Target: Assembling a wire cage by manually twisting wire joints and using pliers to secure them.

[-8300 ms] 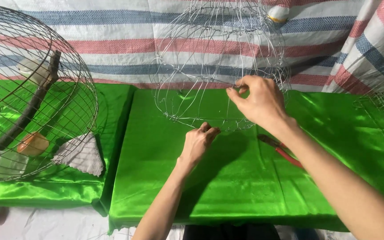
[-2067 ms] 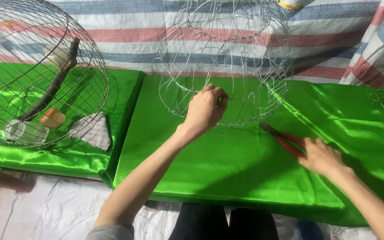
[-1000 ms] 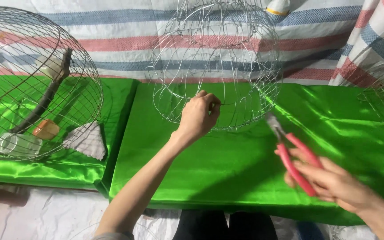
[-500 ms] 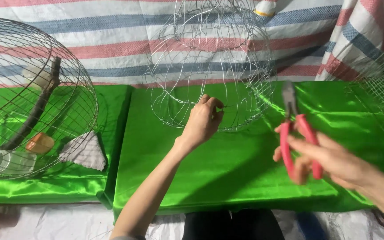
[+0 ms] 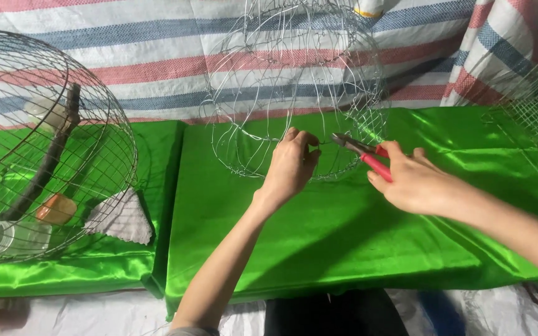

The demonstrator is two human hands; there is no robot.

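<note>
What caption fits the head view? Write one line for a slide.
Left hand pinches a wire cage frame over green cloth while the right hand brings red-handled pliers to it.

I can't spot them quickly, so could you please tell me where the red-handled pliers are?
In the head view, the red-handled pliers are in the right hand, right of centre, tips by the left hand at the wire frame.
</note>
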